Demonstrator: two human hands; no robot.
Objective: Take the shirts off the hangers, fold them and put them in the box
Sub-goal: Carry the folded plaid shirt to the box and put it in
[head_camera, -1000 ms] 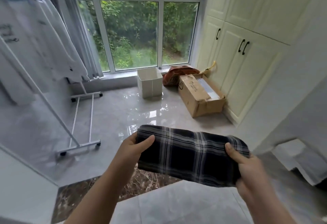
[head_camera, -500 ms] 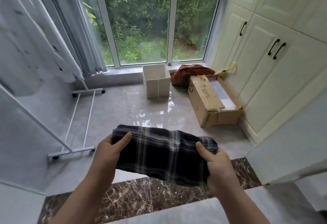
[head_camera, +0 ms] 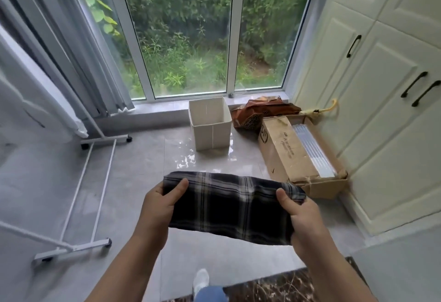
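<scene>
A folded dark plaid shirt [head_camera: 229, 206] hangs in the air in front of me, held flat by both ends. My left hand [head_camera: 158, 202] grips its left end, thumb on top. My right hand [head_camera: 301, 215] grips its right end the same way. A white open-topped fabric box [head_camera: 211, 132] stands on the floor below the window, beyond the shirt; what I see of its inside looks bare. White shirts [head_camera: 31, 101] hang on the rack at the far left, partly cut off by the frame.
A white wheeled clothes rack [head_camera: 95, 182] stands on the left. A brown cardboard carton [head_camera: 293, 156] lies right of the white box, with an orange-brown bag [head_camera: 257, 113] and a yellow umbrella handle [head_camera: 327, 109] behind it. Cream cupboards [head_camera: 381, 110] line the right. My foot [head_camera: 201, 280] shows below.
I have walked toward the window with the folded shirt held in both hands; the white box and carton are nearer and larger. My grip on the shirt is unchanged.
</scene>
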